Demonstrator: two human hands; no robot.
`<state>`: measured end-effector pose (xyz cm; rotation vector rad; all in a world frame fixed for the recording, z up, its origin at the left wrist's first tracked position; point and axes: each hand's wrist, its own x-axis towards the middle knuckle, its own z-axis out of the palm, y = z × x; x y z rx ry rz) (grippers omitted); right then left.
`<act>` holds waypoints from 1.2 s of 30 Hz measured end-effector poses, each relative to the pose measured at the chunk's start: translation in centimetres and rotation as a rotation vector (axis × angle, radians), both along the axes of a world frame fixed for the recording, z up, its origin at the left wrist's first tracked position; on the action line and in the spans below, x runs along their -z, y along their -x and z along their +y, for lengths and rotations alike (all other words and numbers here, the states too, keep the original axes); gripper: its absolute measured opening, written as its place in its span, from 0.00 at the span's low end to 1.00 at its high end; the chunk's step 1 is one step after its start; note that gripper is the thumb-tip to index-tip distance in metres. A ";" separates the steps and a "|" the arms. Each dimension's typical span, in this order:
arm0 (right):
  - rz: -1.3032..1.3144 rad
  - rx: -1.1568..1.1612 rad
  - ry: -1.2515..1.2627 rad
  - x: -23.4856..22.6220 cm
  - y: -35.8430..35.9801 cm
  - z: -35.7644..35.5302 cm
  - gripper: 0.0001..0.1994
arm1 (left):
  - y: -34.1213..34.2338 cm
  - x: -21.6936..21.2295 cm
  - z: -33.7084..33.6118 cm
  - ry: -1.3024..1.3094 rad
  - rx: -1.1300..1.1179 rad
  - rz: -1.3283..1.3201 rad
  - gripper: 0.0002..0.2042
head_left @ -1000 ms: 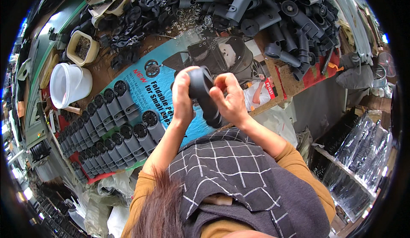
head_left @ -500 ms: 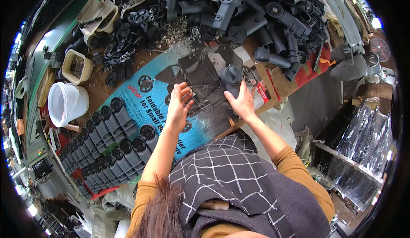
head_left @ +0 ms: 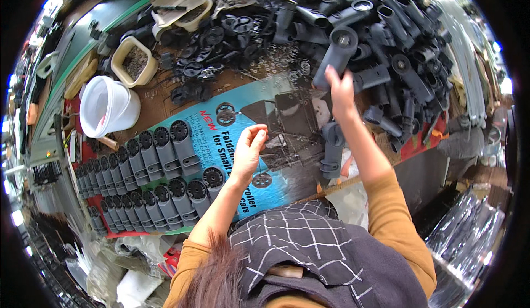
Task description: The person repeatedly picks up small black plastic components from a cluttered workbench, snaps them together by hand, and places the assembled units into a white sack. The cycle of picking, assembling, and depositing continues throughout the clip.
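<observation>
Right hand (head_left: 342, 91): fingers wrapped on near end of round-headed dark-grey plastic tube (head_left: 335, 56), at left edge of jumbled dark-grey plastic tube heap (head_left: 408, 79); contact with heap unclear. Left hand (head_left: 251, 146): fingers half curled above blue printed sheet (head_left: 279, 196) on brown counter (head_left: 158, 109); can't tell if pinching anything.

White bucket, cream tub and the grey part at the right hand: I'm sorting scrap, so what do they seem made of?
White bucket: probably plastic, smooth and slightly translucent-looking. Cream tub: likely moulded plastic, judging by its even colour and rounded corners. Grey part at the right hand: seemingly hard plastic, matt, from its even, dull surface; painted metal is possible.
</observation>
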<state>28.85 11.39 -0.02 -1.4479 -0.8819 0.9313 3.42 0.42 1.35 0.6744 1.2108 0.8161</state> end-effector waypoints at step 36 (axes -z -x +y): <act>0.739 -0.166 0.299 -3.6 9.1 -12.0 0.08 | -1.2 -0.8 0.4 -0.415 0.211 0.457 0.17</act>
